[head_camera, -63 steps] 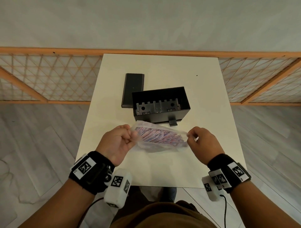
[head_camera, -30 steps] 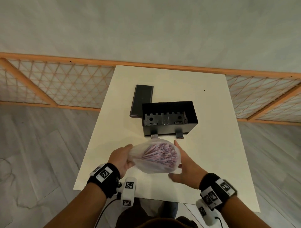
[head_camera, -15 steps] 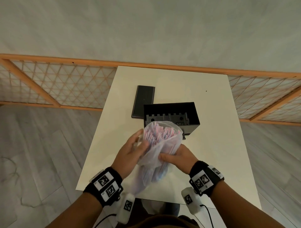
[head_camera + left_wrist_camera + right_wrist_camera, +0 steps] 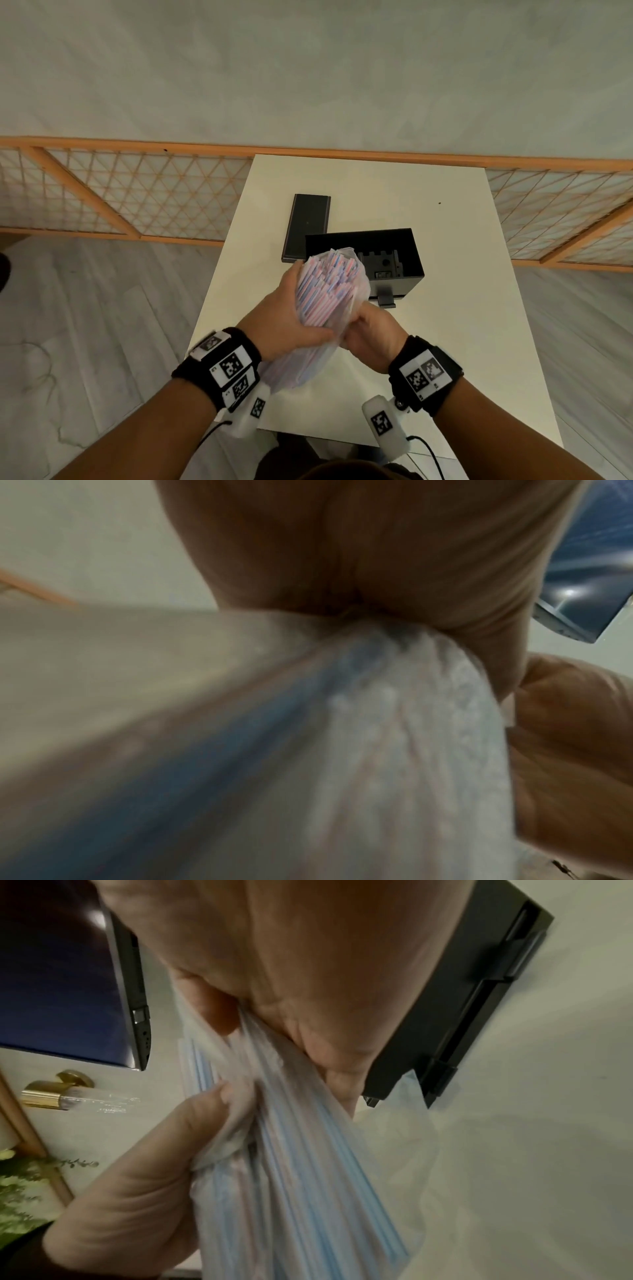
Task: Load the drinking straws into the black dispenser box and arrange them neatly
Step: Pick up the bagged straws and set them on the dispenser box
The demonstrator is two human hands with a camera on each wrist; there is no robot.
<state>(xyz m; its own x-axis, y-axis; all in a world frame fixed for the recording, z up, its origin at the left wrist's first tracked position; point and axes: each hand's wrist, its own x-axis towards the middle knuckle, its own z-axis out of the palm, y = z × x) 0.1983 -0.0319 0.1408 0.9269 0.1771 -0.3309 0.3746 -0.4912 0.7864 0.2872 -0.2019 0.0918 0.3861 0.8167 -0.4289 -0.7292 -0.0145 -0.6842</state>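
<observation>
Holding a thin, crinkled plastic bag (image 4: 356, 274) of pink-and-blue straws (image 4: 322, 287) above the white surface (image 4: 445, 308), tips near the open black box (image 4: 407, 260). My left hand (image 4: 287, 318) wraps the bundle; right hand (image 4: 373, 332) fingers (image 4: 209, 1007) pinch the film. Flat black lid (image 4: 308, 226) beside the box. Only the right wrist view shows a brass handle (image 4: 51, 1093).

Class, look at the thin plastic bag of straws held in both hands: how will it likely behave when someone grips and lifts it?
The plastic bag looks floppy: it bunches where the right hand pinches it. The straws probably stiffen it lengthwise, since the left hand keeps the bundle tilted upward. The open top suggests straws could slip out if tipped.
</observation>
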